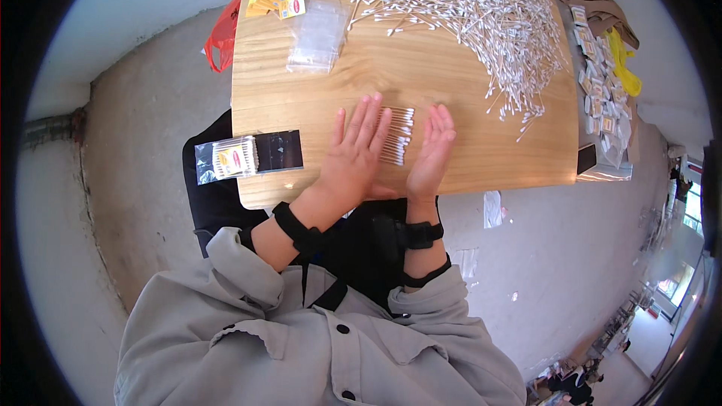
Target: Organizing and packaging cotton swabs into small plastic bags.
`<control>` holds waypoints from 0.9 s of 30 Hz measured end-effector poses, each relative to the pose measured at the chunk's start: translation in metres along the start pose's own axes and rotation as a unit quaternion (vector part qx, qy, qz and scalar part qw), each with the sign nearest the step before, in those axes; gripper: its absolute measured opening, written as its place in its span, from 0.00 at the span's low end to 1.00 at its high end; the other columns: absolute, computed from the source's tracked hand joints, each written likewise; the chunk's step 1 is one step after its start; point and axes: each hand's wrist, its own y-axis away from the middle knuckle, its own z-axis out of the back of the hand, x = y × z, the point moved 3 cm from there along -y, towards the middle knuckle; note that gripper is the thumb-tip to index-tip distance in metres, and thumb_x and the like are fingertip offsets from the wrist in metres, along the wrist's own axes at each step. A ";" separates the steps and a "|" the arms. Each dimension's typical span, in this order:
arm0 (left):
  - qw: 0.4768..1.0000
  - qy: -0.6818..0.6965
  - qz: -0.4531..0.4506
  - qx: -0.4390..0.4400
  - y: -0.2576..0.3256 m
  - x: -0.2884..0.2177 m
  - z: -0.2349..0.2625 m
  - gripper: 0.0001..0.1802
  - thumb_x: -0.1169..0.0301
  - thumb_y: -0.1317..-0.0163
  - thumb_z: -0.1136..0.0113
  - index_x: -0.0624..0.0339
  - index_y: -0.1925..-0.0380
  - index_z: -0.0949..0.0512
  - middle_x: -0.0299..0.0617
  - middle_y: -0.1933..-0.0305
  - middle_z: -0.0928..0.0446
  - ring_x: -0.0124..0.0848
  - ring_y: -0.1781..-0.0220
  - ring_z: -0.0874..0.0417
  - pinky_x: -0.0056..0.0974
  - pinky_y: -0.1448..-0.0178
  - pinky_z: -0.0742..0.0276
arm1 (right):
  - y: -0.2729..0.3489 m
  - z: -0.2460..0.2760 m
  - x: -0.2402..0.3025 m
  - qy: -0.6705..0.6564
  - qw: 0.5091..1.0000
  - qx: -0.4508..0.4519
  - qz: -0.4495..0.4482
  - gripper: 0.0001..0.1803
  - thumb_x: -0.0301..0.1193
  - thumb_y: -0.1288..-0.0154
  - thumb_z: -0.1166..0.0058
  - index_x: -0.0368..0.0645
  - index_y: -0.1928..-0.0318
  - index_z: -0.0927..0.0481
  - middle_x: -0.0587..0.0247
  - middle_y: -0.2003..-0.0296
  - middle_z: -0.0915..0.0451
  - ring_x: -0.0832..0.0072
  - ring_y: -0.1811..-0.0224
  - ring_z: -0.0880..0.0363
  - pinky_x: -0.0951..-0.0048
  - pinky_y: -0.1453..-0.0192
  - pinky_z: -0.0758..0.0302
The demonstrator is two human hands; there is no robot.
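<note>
A small row of cotton swabs (404, 135) lies side by side on the wooden table, their white tips lined up toward the right. My left hand (352, 152) rests flat with fingers stretched over the left part of the row, hiding that end. Just right of the tips, my right hand (429, 156) stands on edge with its fingers extended and its palm toward the row. A narrow gap separates it from the tips. Neither hand grips anything.
A large heap of loose swabs (481, 11) covers the table's far right. Clear plastic bags (317, 36) and yellow cards (292, 6) lie far left. A filled swab packet (235, 159) sits on a black object (279, 152) at the left edge. Packed swabs (602, 98) fill a box at right.
</note>
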 end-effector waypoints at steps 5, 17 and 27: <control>0.996 -0.016 -0.066 0.050 -0.002 -0.006 -0.010 0.74 0.36 0.73 0.29 0.68 0.30 0.51 0.54 0.23 0.55 0.45 0.21 0.55 0.54 0.23 0.59 | 0.002 0.005 0.000 0.005 1.000 -0.002 0.014 0.32 0.47 0.23 0.75 0.30 0.35 0.42 0.46 0.35 0.40 0.60 0.30 0.42 0.60 0.24 0.49; 0.996 0.019 -0.082 0.001 -0.023 -0.001 0.000 0.76 0.36 0.76 0.27 0.67 0.29 0.52 0.52 0.24 0.52 0.46 0.21 0.55 0.59 0.23 0.62 | 0.001 0.005 0.002 -0.038 0.999 -0.017 -0.015 0.33 0.46 0.22 0.75 0.28 0.34 0.44 0.42 0.35 0.41 0.60 0.29 0.43 0.61 0.25 0.48; 0.996 0.020 -0.086 0.027 -0.003 0.017 0.002 0.76 0.34 0.74 0.28 0.67 0.29 0.53 0.53 0.23 0.56 0.46 0.21 0.59 0.56 0.22 0.63 | -0.006 0.000 0.001 -0.030 0.999 -0.016 0.002 0.31 0.45 0.22 0.76 0.31 0.34 0.42 0.47 0.35 0.40 0.61 0.29 0.43 0.61 0.25 0.49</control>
